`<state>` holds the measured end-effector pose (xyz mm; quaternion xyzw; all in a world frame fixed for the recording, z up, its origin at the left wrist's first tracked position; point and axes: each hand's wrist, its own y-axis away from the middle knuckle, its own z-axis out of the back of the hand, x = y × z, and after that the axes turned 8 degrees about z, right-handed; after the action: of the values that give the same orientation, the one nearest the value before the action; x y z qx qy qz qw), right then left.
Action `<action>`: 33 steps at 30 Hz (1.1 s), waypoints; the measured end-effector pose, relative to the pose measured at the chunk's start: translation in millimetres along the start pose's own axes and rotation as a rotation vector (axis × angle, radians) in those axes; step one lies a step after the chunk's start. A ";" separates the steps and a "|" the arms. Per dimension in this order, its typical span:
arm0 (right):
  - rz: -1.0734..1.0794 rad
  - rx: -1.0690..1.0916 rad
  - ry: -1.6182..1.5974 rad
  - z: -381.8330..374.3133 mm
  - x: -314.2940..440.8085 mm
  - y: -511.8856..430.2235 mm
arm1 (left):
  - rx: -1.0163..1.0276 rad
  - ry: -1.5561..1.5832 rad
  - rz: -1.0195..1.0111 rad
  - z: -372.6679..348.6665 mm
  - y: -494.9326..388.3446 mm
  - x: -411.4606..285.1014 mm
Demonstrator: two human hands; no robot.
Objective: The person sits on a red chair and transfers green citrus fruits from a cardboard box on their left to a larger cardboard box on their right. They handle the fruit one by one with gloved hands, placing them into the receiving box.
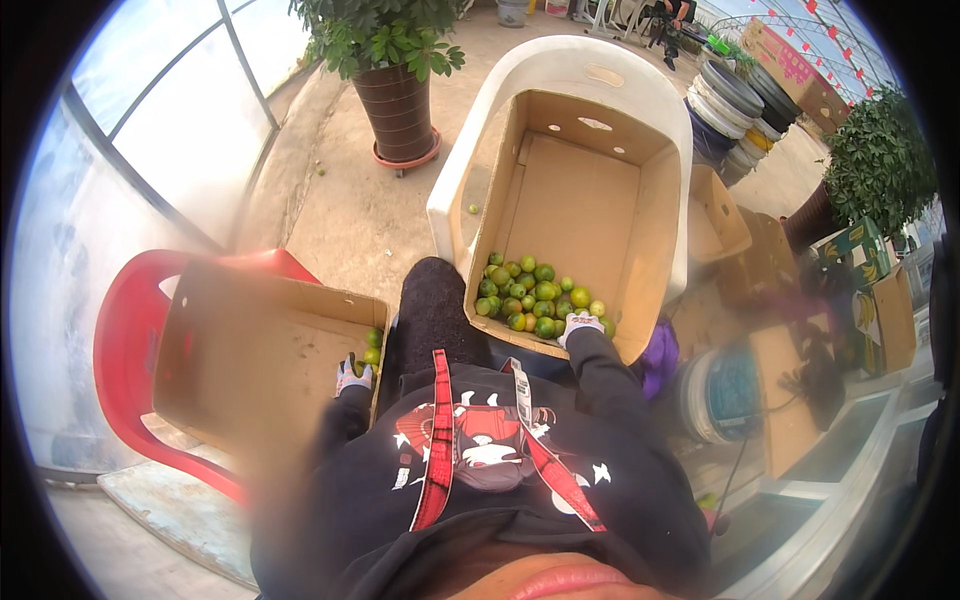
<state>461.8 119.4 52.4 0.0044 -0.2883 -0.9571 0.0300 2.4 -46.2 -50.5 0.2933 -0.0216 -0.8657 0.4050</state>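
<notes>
A large cardboard box point(577, 202) rests on a white plastic chair point(555, 64) in front of me. Heaped in its near left corner are small green and yellowish fruits point(525, 296) that look like unripe tomatoes. My right hand point(581, 326), in a white-and-grey work glove, reaches over the box's near wall and touches the fruits; its fingertips are partly hidden. To my left, a second cardboard box point(277, 360) holds several similar green fruits point(373, 346) against its right wall. My gloved left hand point(352, 375) is inside it, right beside those fruits. Whether either hand grips one is unclear.
The left box sits on a red plastic chair point(127, 337). Ahead stands a potted plant point(394, 105), with a loose fruit point(473, 209) on the floor. On the right are stacked buckets point(720, 105), a bucket point(720, 394) and more cardboard boxes point(716, 214). A person point(670, 30) sits far back.
</notes>
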 end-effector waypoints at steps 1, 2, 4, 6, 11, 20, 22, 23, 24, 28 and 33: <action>-0.024 0.017 -0.020 0.2 -1.4 -2.0 | -0.001 0.010 -0.046 0.2 -1.5 -0.2; -0.049 0.033 -0.038 -0.3 -3.1 -3.9 | -0.003 0.021 -0.092 -0.4 -3.4 -0.6; -0.043 0.047 -0.075 -7.8 -8.5 -12.8 | -0.038 -0.014 -0.142 -5.6 -5.7 0.4; -0.038 0.044 -0.090 -17.4 -14.7 -23.8 | -0.011 -0.018 -0.120 -5.8 -6.8 3.0; -0.048 0.010 -0.129 -28.7 -25.5 -40.3 | 0.010 -0.039 -0.067 -1.7 -1.6 -3.2; -0.011 -0.193 -0.153 0.7 -20.7 -12.8 | -0.505 0.322 -0.433 19.1 -16.6 -20.6; 0.157 -0.319 -0.342 24.7 -9.6 4.8 | -0.499 0.410 -0.587 54.6 -3.3 -72.1; 0.244 -0.379 -0.436 38.2 0.3 12.7 | -0.356 0.577 -0.622 58.0 1.3 -94.1; 0.338 -0.409 -0.514 48.8 9.9 20.2 | -0.194 0.740 -0.664 57.4 6.5 -121.2; 0.856 -0.422 -0.782 83.2 83.7 46.9 | 0.616 1.079 -0.491 75.0 76.8 -205.4; 1.013 -0.286 -0.953 81.6 117.7 46.8 | 0.986 1.216 -0.290 69.4 87.5 -219.7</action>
<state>344.8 118.4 147.3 -0.5533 -0.1082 -0.7516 0.3423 136.0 38.0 138.7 0.8598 -0.1387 -0.4886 0.0524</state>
